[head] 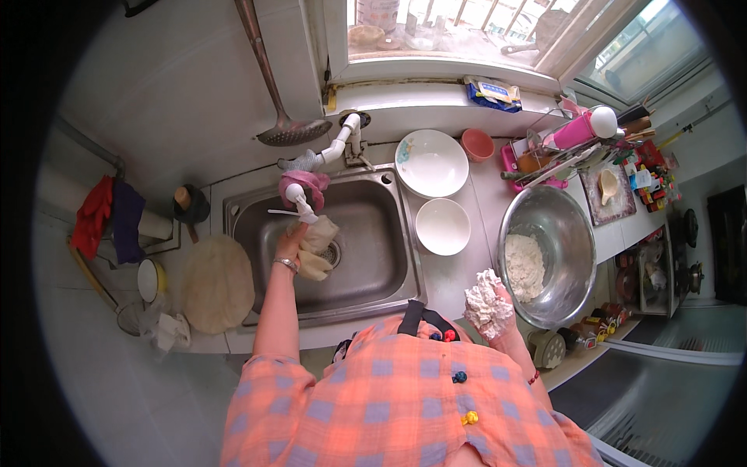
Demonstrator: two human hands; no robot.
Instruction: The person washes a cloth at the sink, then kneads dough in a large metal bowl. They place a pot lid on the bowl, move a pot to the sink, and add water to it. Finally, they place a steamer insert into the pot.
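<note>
My left hand reaches over the steel sink, its fingertips at the white plastic faucet spout. Against its fingers are pale beige pieces, seemingly wet cloth, beside the drain; whether the hand grips them or the faucet is unclear. My right hand is up in front of the counter, left of a large steel mixing bowl. Thick, shaggy dough coats it and hides most of the fingers. A floury dough mass lies inside the bowl.
White plates, a white bowl and a small red bowl stand between sink and mixing bowl. A pink rag hangs on the faucet. A round wooden board lies left; a skimmer ladle hangs on the wall.
</note>
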